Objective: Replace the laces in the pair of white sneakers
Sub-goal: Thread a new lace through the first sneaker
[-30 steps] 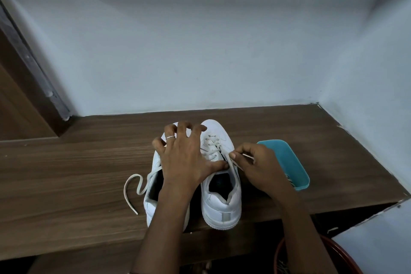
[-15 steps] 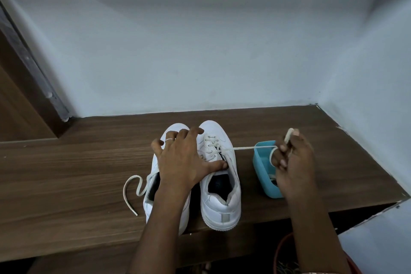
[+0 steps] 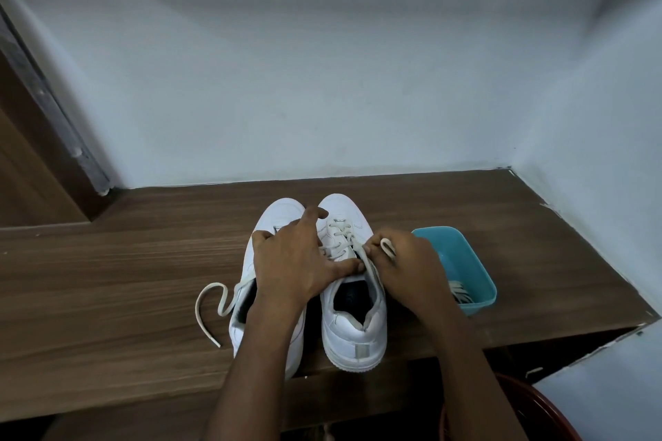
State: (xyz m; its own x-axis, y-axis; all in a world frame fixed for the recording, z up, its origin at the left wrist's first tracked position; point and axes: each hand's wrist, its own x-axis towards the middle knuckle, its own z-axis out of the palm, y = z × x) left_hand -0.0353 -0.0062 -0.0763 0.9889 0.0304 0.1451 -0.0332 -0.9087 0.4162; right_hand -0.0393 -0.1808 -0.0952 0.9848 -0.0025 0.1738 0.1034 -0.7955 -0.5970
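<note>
two white sneakers stand side by side near the front edge of a wooden tabletop (image 3: 107,279), toes pointing away from the viewer. the sneaker on the right (image 3: 353,319) has a cream lace (image 3: 338,236) criss-crossed through its lower eyelets. the sneaker on the left (image 3: 281,213) trails a loose lace end (image 3: 207,301) that curls over the wood beside it. the person's left hand (image 3: 293,254) lies spread across both shoes, thumb pressing by the right shoe's tongue to steady it. the right hand (image 3: 408,265) is curled at that shoe's upper eyelets, pinching the lace, with a small loop of it standing above the knuckles. just beside this hand sits a teal tub (image 3: 481,306) with more laces (image 3: 460,294) in its near corner. a red basket (image 3: 537,415) shows below the tabletop edge. likely risks from here: the lace tip may miss the eyelet, a hard pull could drag the shoe or knock the tub, and uneven tension would leave the two ends mismatched.
</note>
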